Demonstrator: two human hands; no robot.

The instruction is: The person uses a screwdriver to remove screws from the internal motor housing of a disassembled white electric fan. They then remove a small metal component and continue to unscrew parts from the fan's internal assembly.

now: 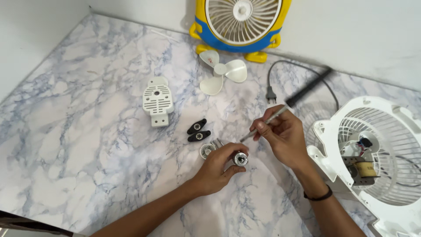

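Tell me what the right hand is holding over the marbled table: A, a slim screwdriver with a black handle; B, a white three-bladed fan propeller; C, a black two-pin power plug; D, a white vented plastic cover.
A: the right hand has its grip on the slim screwdriver with a black handle, its metal shaft slanting down towards the small round metal motor part that the left hand holds.

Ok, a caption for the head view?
Left hand grips a small metal motor part; right hand holds a screwdriver.
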